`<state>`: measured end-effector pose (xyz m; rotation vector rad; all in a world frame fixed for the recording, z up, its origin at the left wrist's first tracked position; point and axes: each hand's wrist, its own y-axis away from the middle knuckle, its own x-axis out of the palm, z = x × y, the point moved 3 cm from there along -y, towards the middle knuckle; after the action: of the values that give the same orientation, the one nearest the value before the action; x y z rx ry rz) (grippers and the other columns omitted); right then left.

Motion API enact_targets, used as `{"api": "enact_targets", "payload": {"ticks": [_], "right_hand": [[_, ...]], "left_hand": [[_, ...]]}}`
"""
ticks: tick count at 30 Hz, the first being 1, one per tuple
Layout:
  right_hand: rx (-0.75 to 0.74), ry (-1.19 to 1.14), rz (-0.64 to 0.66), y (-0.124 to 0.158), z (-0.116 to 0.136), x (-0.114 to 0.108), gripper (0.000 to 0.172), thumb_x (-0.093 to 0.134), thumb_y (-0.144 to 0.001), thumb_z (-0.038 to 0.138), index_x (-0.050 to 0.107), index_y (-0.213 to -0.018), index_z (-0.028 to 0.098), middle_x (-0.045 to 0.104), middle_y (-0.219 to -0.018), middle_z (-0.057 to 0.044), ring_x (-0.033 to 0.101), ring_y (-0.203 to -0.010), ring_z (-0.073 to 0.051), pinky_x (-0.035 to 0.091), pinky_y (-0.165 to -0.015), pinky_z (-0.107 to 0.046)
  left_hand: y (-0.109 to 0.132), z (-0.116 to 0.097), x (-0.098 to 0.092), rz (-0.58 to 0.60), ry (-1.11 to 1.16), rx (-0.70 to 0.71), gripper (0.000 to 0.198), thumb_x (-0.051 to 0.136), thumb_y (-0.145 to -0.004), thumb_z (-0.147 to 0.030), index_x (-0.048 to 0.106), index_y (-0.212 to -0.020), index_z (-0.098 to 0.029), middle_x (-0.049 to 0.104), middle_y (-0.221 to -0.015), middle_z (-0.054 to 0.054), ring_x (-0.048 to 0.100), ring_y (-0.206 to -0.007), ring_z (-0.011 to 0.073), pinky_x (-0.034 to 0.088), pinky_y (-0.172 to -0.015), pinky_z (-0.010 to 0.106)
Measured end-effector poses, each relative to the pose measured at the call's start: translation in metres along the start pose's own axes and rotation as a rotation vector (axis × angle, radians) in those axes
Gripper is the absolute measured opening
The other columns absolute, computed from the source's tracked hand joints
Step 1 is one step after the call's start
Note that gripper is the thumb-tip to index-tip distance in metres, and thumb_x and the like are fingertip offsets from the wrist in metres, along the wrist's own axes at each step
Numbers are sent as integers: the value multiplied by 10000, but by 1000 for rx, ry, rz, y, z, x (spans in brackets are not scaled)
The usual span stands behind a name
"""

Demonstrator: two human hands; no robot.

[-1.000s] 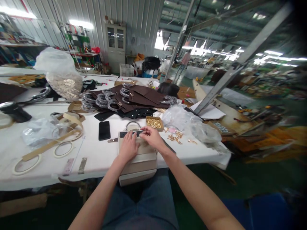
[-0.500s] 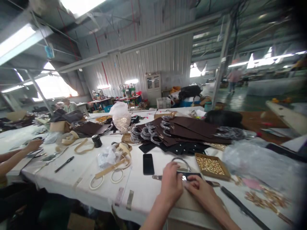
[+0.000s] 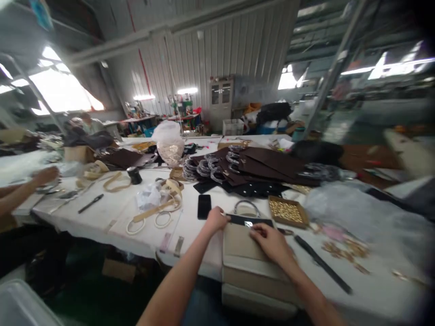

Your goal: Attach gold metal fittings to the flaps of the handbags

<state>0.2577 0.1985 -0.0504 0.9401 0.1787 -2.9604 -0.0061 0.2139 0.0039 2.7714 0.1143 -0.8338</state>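
Beige bag at surface edge; left hand fingers grip its black strip end, right hand fingers pinch strip middle.

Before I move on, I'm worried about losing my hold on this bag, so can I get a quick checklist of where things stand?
1. Left hand at the left end of the black strip: ok.
2. Right hand resting on the beige bag below the strip: ok.
3. Bag fully on the table: not ok, it overhangs the near edge.
4. Phone apart from the left hand: ok.
5. Tray of gold studs upright beside the bag: ok.
6. Firmness of either grip: cannot tell.
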Motion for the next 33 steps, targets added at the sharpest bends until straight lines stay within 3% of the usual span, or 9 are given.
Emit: {"api": "enact_targets", "payload": {"ticks": [2, 4, 7, 13, 17, 20, 26, 30, 33], "right_hand": [[-15, -13, 15, 3, 8, 0, 328, 735, -876, 537, 845, -1043, 277, 871, -1051, -89, 806, -987, -330, 598, -890, -422], [-20, -27, 41, 3, 9, 1, 274, 752, -895, 498, 829, -1026, 270, 862, -1048, -76, 793, -968, -309, 599, -887, -409], [16, -84, 74, 3, 4, 3, 258, 775, -902, 473, 809, -1026, 250, 851, -1033, -77, 784, -953, -293, 594, -871, -396], [38, -144, 38, 4, 11, -1, 391, 819, -853, 412, 718, -1198, 258, 798, -856, -6, 750, -825, -262, 558, -793, -366], [-41, -23, 84, 3, 24, -5, 137, 755, -917, 333, 761, -1032, 260, 807, -910, -3, 740, -846, -238, 534, -807, -348], [-81, 31, 138, 4, 32, -7, 116, 723, -962, 261, 829, -1010, 266, 849, -1006, -17, 764, -937, -251, 546, -873, -360], [-256, 148, 191, -18, 67, 1, 263, 691, -997, 147, 906, -1079, 277, 877, -1149, -47, 785, -1094, -289, 559, -1006, -406], [-407, 297, 242, -40, 92, 14, 156, 743, -1001, 261, 888, -1038, 220, 833, -1043, -115, 749, -982, -299, 557, -905, -402], [-544, 338, 281, -43, 90, 25, 166, 832, -920, 381, 869, -990, 235, 789, -1019, -183, 746, -933, -345, 560, -837, -446]], "left_hand": [[-9, 11, 6, 83, 53, -23, 239, 849, -902, -302, 774, -1033, -117, 785, -908, 118, 748, -822, 263, 605, -774, 345], [-18, 25, 14, 153, 110, -28, 269, 870, -911, -369, 745, -950, -134, 729, -775, 67, 708, -730, 229, 571, -680, 302], [-26, 42, 22, 202, 202, -29, 322, 902, -895, -407, 714, -962, -155, 721, -762, 38, 691, -699, 201, 540, -622, 266], [-23, 51, 31, 138, 347, -46, 361, 903, -886, -406, 669, -1030, -171, 728, -828, 43, 667, -682, 186, 488, -562, 250], [-15, 58, 39, 112, 439, -48, 398, 842, -930, -508, 660, -1088, -191, 688, -831, 17, 627, -654, 158, 419, -526, 224], [-14, 62, 44, 102, 472, -67, 406, 825, -915, -551, 664, -1037, -200, 650, -777, 0, 574, -596, 148, 368, -505, 227], [-20, 50, 46, 80, 451, -67, 289, 877, -833, -390, 670, -819, -188, 573, -649, -22, 472, -566, 131, 293, -517, 240], [-1, 26, 27, -14, 409, -54, 258, 831, -833, -252, 596, -738, -202, 514, -612, -42, 420, -589, 123, 280, -550, 244], [21, 12, 16, -108, 332, -49, 235, 818, -778, -169, 607, -682, -197, 533, -588, -30, 465, -600, 136, 343, -583, 255]]}}
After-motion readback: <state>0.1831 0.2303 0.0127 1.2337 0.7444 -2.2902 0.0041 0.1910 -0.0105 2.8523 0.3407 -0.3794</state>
